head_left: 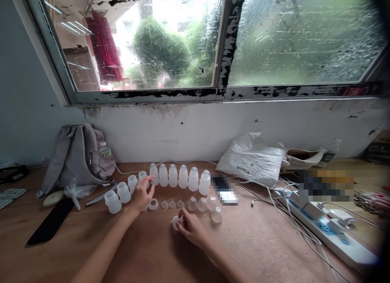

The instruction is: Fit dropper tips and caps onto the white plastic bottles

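My left hand [142,197] has its thumb and index finger apart, just in front of an open-topped white bottle [143,176]; whether it touches the bottle I cannot tell. Beneath this hand a white ring [145,207] is partly covered. My right hand [192,228] is closed on a white bottle ring [175,223] low over the table. Between the hands lie another bottle ring [153,204] and several clear teats [172,204]. Clear dome caps [202,204] stand to the right. Behind them is a row of capped bottles [173,176], and more open bottles [112,201] stand at the left.
A grey backpack [76,157], a black flat object [50,222] and a plastic bag [79,191] are on the left. A silver padded bag [251,159] rests against the wall. On the right, white cables [286,218] trail around a power strip [350,246].
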`<state>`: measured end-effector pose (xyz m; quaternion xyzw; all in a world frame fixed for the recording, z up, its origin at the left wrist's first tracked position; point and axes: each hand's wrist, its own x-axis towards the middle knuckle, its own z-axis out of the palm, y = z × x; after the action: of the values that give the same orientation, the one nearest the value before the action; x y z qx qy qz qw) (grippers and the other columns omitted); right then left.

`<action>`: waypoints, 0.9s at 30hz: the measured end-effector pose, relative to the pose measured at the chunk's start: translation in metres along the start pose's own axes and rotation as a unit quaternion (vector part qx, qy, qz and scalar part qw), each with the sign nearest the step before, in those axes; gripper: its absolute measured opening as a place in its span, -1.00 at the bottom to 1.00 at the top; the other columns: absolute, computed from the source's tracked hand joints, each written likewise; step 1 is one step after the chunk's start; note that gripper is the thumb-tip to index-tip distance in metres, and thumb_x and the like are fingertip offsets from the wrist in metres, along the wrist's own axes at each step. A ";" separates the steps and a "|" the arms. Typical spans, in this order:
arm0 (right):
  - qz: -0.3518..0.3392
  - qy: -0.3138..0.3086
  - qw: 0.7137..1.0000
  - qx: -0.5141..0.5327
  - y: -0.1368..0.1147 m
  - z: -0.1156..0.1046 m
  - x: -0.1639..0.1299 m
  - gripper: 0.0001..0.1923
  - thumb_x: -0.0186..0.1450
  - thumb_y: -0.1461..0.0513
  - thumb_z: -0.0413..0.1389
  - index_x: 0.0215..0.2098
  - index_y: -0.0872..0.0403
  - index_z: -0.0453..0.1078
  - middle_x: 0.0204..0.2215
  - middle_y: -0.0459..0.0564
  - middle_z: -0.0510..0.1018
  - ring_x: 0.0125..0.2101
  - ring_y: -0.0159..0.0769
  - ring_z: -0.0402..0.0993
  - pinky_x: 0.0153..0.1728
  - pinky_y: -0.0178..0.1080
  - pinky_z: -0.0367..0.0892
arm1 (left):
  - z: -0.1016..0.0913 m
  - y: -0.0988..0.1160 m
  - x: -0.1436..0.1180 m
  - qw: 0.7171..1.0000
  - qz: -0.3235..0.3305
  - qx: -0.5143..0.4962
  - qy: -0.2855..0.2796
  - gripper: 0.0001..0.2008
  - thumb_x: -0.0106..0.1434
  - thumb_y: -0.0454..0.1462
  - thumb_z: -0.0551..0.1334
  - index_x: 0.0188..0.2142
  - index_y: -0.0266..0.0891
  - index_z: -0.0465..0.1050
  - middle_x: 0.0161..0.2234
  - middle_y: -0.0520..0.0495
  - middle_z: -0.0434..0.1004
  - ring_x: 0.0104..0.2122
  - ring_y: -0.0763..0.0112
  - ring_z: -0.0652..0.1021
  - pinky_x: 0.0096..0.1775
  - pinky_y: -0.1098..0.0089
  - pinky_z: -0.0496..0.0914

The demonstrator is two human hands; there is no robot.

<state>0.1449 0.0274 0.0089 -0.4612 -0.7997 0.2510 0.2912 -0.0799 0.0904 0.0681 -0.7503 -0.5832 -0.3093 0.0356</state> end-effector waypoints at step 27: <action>-0.029 0.043 0.997 -0.060 -0.004 0.040 0.025 -0.83 0.09 0.32 -0.04 -0.31 0.05 0.17 -0.45 -0.10 0.36 -0.48 -0.36 0.28 -0.44 -0.36 0.17 | 0.018 -0.038 -0.113 0.996 -0.023 -0.085 -0.032 -0.70 0.04 -0.22 0.21 -0.19 -0.14 0.34 -0.19 -0.08 0.43 -0.16 0.19 0.41 -0.12 0.18 0.28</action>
<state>0.1045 0.0424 -0.0112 -0.4648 -0.8129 0.1744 0.3044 -0.1208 0.0131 -0.0154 -0.7468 -0.5723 -0.3344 -0.0542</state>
